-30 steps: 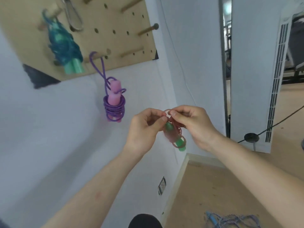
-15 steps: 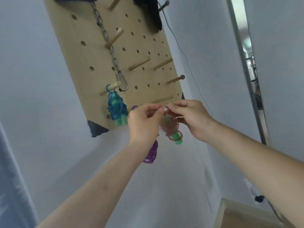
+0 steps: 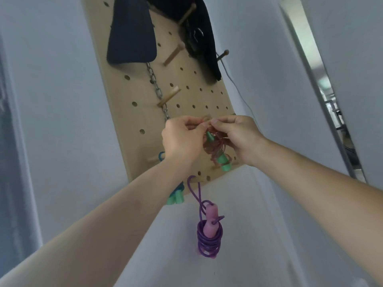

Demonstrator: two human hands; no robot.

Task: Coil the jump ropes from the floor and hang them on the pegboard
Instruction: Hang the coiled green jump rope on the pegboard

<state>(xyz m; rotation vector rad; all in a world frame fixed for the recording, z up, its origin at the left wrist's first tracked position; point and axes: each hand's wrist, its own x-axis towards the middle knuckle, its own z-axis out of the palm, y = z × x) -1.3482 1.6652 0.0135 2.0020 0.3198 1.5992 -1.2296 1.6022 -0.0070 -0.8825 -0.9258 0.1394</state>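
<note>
**Pegboard**: pale wood with rows of holes and wooden pegs, fixed to the wall, filling 12 o'clock of the view. A dark pad hangs at 11 o'clock, with a chain below it.

**Teal rope**: coiled, green handles, hung at the board's lower left. It sits at 7 o'clock of the hands, mostly hidden behind the left forearm.

**Left hand**: fingers curled, thumb and forefinger pinching the top loop of the reddish rope.

**Reddish rope**: translucent cord, green handles, coiled. It dangles between both hands in front of the board's lower half.

**Purple rope**: pink handles, coiled, hung by a long loop from the bottom row, at 6 o'clock of the hands.

**Right hand**: fingers curled, pinching the same top loop from 3 o'clock.

**Step in hand**: hanging the third rope, since two appear already placed.

**Next move**: spread the loop and slip it over a free peg. A blurred peg tip shows at 12 o'clock of the fingertips, but whether the loop is already over it cannot be told. Release probably only once the peg carries the weight.
</note>
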